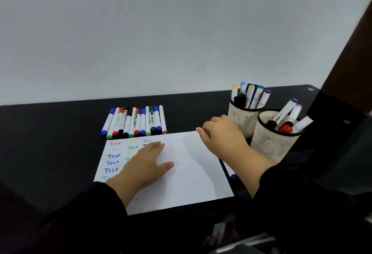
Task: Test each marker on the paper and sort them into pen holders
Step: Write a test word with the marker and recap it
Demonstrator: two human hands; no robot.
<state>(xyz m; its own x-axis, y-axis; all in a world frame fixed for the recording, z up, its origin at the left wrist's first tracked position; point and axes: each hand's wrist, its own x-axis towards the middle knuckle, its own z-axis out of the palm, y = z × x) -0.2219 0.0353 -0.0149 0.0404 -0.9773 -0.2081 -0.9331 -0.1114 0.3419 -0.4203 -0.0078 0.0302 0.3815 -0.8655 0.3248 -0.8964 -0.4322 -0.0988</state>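
Left grip (144, 163) flat on paper (191, 173), markers (134, 122) beyond

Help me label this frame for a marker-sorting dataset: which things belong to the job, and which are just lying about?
Job: paper, row of markers, far pen holder, near pen holder, left hand, right hand.

Lying about: blue-capped item beside the paper's right edge; table.
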